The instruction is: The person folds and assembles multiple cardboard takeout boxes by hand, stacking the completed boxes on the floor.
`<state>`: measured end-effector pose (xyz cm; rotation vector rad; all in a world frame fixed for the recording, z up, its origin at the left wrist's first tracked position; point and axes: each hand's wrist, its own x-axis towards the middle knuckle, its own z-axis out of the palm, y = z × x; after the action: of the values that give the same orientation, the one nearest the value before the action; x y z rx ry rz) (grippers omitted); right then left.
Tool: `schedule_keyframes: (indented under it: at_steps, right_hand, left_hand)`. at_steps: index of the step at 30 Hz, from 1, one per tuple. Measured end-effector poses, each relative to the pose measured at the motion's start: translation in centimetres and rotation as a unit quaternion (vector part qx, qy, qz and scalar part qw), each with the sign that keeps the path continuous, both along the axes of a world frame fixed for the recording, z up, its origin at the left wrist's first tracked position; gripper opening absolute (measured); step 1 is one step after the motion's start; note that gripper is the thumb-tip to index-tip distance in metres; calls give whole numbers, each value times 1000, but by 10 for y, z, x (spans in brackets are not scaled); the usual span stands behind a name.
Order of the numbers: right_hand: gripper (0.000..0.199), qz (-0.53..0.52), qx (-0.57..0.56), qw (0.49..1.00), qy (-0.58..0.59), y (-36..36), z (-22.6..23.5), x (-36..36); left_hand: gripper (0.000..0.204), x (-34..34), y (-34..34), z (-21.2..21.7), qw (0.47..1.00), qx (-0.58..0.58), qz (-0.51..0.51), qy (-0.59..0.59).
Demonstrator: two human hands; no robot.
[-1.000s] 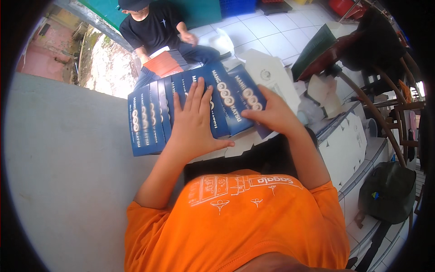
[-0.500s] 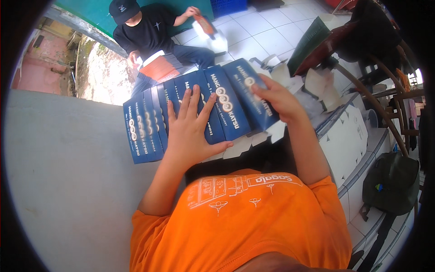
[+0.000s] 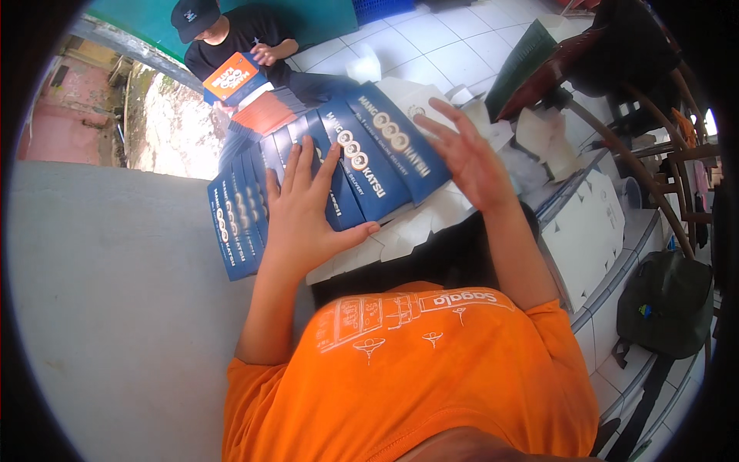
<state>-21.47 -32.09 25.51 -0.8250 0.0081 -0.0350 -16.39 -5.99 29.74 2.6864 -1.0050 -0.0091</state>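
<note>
A row of overlapping blue printed cardboard box blanks [image 3: 350, 165] with white print lies across in front of me, fanned from left to right. My left hand [image 3: 300, 208] is spread flat on them, fingers apart and thumb out to the right. Just off the right end, beside the last blue blank [image 3: 396, 142], my right hand [image 3: 473, 165] hovers with its fingers apart and nothing visible between them. Behind that blank shows a white cardboard piece [image 3: 416, 94]. White tabbed cardboard edges [image 3: 385, 245] stick out under the row, near my black-covered lap.
Across from me a co-worker [image 3: 254, 46] holds an orange and blue box [image 3: 231, 77] above an orange stack [image 3: 268, 113]. A white cardboard panel [image 3: 586, 235] stands at right, with a dark backpack [image 3: 666, 304] beyond. A grey wall [image 3: 123, 300] runs along my left.
My right hand has let go of the rightmost blue blank and opened. The fanned blanks and my left hand have shifted slightly left. The co-worker has brought an orange box upright.
</note>
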Motion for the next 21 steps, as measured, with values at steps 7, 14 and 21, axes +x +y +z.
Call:
schedule_keyframes:
  at_steps: [7, 14, 21]
  right_hand:
    - [73, 41, -335, 940, 47, 14, -9, -30]
    - [63, -19, -358, 932, 44, 24, -14, -26]
    - [60, -37, -396, 918, -4, 31, -28, -27]
  left_hand:
    - [105, 2, 3, 1, 1000, -8, -3, 19]
    - [105, 4, 3, -1, 1000, 16, -8, 3]
    - [109, 1, -3, -4, 1000, -2, 4, -12]
